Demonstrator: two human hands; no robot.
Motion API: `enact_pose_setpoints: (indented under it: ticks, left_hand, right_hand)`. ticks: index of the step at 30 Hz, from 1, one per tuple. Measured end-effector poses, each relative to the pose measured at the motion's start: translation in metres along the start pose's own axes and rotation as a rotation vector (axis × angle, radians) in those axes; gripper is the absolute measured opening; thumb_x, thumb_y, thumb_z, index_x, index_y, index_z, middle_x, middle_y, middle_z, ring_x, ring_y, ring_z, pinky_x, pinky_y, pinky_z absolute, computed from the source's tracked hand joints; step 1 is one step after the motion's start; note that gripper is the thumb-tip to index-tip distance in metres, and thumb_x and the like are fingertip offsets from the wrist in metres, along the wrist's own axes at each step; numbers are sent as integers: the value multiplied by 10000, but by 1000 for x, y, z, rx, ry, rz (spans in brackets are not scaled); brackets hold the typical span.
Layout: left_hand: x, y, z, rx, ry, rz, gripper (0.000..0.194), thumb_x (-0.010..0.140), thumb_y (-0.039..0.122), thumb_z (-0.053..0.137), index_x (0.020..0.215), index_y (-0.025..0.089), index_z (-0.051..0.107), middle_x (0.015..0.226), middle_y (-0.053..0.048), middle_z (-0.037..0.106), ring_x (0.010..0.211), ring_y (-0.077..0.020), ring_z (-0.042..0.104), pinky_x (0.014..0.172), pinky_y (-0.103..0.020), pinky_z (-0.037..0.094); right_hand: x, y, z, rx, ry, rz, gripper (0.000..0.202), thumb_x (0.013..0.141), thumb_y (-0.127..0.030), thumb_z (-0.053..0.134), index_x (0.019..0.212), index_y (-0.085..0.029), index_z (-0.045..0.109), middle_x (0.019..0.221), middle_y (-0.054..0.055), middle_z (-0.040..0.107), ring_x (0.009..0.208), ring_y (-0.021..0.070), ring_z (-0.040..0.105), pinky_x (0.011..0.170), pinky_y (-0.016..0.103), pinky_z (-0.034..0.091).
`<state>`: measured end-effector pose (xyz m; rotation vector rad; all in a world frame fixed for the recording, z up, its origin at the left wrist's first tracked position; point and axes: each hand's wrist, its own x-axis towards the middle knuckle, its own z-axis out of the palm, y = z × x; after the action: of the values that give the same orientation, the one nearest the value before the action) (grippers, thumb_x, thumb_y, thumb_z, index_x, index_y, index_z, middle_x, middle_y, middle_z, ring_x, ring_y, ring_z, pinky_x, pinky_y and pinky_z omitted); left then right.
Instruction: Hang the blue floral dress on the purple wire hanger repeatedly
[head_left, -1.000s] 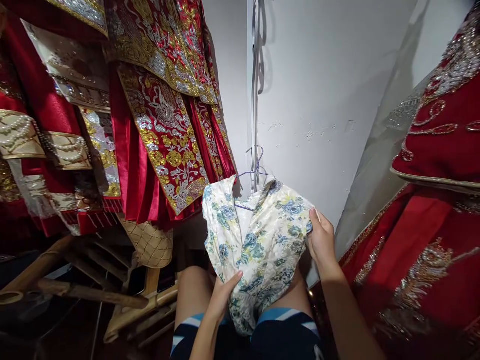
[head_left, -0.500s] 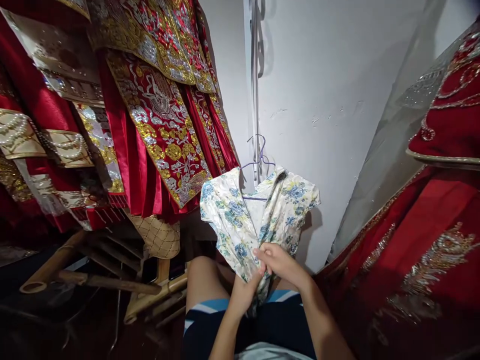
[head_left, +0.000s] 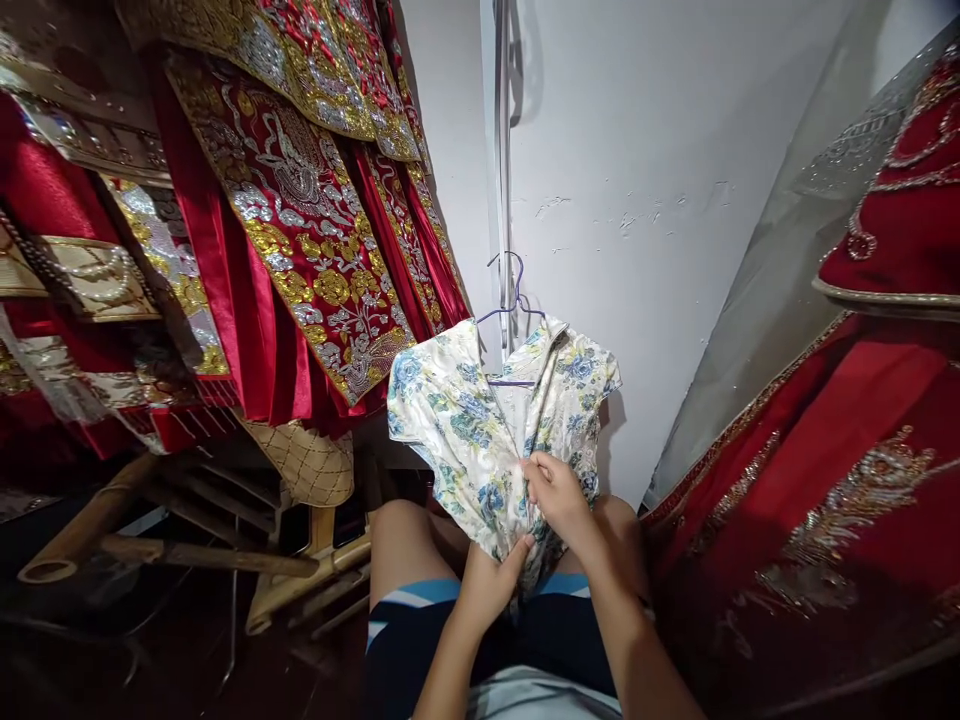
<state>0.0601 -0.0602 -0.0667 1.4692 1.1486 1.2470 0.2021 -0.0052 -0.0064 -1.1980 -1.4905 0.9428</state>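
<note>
In front of me a white short-sleeved floral garment (head_left: 457,425) with blue flowers hangs on a thin purple hanger (head_left: 517,290). Its lower part drapes down between my thighs. My right hand (head_left: 555,492) pinches the front edge of its V-shaped opening, near the bottom of the V. Lower down, my left hand (head_left: 501,575) grips the cloth with the thumb on top; its other fingers are hidden under the fabric. Just what lies between my right fingertips is too small to make out beyond the cloth edge.
Red embroidered costumes (head_left: 300,200) with gold and silver sequins hang at left. Below them stand a bamboo frame (head_left: 202,555) and a quilted beige piece (head_left: 307,465). A metal pole (head_left: 501,170) runs down the white wall (head_left: 637,120). At right hangs another red beaded garment (head_left: 862,420).
My right hand has moved up along the garment's front opening, away from my left hand. My left hand stays low on the cloth. The view has shifted slightly.
</note>
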Motion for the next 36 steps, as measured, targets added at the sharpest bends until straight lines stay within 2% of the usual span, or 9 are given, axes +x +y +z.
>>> enact_pose_setpoints:
  ticks: [4,7,10,11,16,21,27,32,36]
  left_hand:
    - [2,-10,-5,-88,107,-62,464,772,446,732,1131,161,658,1120,-138,694,1292,-345,509,1147,-465,310]
    - [6,-7,-14,-80,412,4,581,781,461,719,1257,173,552,1185,-139,637,1217,-326,546,1058,-432,405]
    - [13,11,-21,38,702,201,579,807,412,706,1306,217,485,1238,-118,563,1171,-274,533,1014,-373,417]
    - [15,18,-21,87,693,255,522,806,390,709,1263,223,520,1218,-111,563,1146,-266,534,1002,-362,417]
    - [35,45,-2,164,280,345,329,833,263,642,1151,204,584,1032,-81,623,967,-221,590,891,-325,454]
    - [44,48,5,214,290,369,49,868,216,538,834,192,564,765,-11,571,745,-164,551,703,-261,423]
    - [40,43,-5,234,266,366,193,884,261,555,705,188,550,704,-12,551,707,-162,520,674,-253,385]
    - [39,34,-2,209,256,316,234,861,293,594,667,183,523,661,0,506,659,-148,470,626,-242,348]
    - [31,22,3,148,199,257,228,854,298,601,685,177,509,664,7,485,647,-137,471,598,-230,342]
  right_hand:
    - [-6,-4,-4,155,-8,-26,382,907,-501,500,645,-228,446,508,-41,452,468,123,406,487,259,313]
    - [-11,-10,-10,247,-46,-20,342,894,-451,537,648,-220,480,518,-34,495,482,123,437,502,254,337]
    - [-15,-17,-14,244,-98,10,309,881,-417,558,657,-206,530,514,-28,525,475,116,441,502,247,334]
    - [-16,-19,-14,237,-127,20,304,880,-410,561,660,-201,543,517,-24,538,469,113,442,501,245,334]
    - [-18,-30,-8,253,-292,68,295,873,-401,557,680,-180,591,513,-10,582,442,102,450,480,230,327]
    - [-16,-37,0,292,-306,84,307,867,-412,547,711,-161,632,441,-35,521,400,85,413,448,212,310]
    - [3,-43,1,503,-133,161,335,800,-480,630,708,-158,630,448,-36,524,369,66,378,376,193,253]
    - [55,-76,-16,622,14,92,321,701,-439,758,690,-145,630,442,-46,505,347,49,366,320,176,214]
    - [102,-114,-21,637,138,67,185,745,-284,694,656,-136,628,410,-45,502,331,44,374,311,155,228]
